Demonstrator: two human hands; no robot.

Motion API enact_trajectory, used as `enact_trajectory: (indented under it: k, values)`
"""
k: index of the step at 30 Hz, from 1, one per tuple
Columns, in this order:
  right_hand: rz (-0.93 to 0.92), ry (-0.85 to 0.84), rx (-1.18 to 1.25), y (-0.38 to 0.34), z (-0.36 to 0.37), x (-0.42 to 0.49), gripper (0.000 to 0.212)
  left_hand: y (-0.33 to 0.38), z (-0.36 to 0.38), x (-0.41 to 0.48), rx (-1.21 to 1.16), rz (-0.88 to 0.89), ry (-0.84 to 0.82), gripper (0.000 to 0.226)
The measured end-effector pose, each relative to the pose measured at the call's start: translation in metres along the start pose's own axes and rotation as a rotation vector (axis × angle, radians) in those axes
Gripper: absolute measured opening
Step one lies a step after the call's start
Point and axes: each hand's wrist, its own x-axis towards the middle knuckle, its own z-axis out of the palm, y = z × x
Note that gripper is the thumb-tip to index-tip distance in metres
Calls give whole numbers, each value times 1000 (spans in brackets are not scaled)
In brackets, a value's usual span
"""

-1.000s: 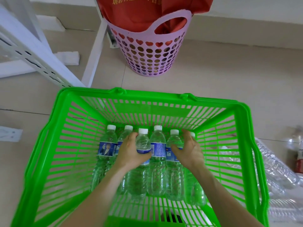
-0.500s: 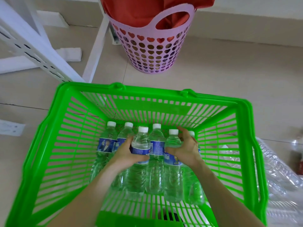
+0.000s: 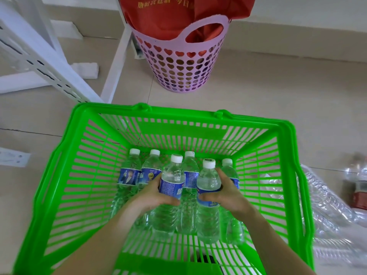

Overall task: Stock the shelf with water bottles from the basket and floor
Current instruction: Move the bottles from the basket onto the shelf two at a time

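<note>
Six water bottles [image 3: 189, 175] with white caps and blue labels lie side by side on the bottom of the green basket [image 3: 83, 124], caps pointing towards its far wall. The left hand [image 3: 155, 196] grips the third bottle [image 3: 171, 181] from the left around its label, thumb across the front and fingers curled behind. The right hand [image 3: 230, 195] grips the fifth bottle [image 3: 208, 181] the same way. Both held bottles sit higher than their neighbours and partly overlap them, and their caps look larger than the rest. The fourth bottle rests between the two held ones. Two more lie to the left of the left hand, and the sixth lies at the far right, partly hidden behind the right hand. The basket stands on a tiled floor [image 3: 278, 92], and both forearms reach into it from the near edge. Beyond its far rim stands a pink hamper [image 3: 184, 68] pierced with heart-shaped holes, holding a red bag [image 3: 174, 14] printed with yellow characters. To the left rise the white uprights of a metal shelf [image 3: 41, 58], with a white foam block [image 3: 87, 69] on the floor between its legs. To the right of the basket lies crumpled clear plastic wrap [image 3: 327, 207], and past it, blurred, a bottle with a red label [image 3: 359, 193].
</note>
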Motion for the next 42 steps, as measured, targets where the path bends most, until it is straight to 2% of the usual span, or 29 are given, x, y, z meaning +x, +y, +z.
enact_trajectory:
  k: [3, 6, 9, 15, 18, 21, 23, 26, 30, 34, 40, 42]
  values:
    - [-20, 52, 57, 1, 1, -3, 74, -2, -2, -2, -29, 5, 31, 86]
    - [-29, 75, 81, -2, 0, -6, 67, -2, -4, -6, -71, -1, 78, 81]
    - [-37, 91, 87, -8, 0, -14, 74, 4, -7, -15, -137, 4, 97, 76]
    - [-61, 139, 221, -50, -7, -40, 55, 35, -24, -48, -186, 24, 125, 122]
    - [-67, 158, 268, -78, -10, -53, 63, 52, -29, -72, -207, 24, 133, 129]
    - [-45, 197, 281, -106, -13, -72, 77, 69, -32, -102, -246, 21, 139, 125]
    - [-44, 216, 280, -121, -15, -85, 76, 79, -32, -122, -259, 23, 145, 119]
    - [-36, 224, 315, -140, -14, -107, 69, 90, -31, -150, -287, 17, 153, 101]
    - [-27, 246, 369, -167, -11, -140, 53, 101, -31, -184, -350, 14, 171, 102]
    - [-29, 238, 399, -193, -8, -179, 43, 115, -29, -225, -393, 34, 200, 67]
    - [-28, 261, 389, -243, -3, -251, 45, 139, -38, -297, -372, 22, 252, 87]
    - [-38, 265, 373, -264, -4, -280, 43, 154, -39, -327, -338, 50, 256, 87]
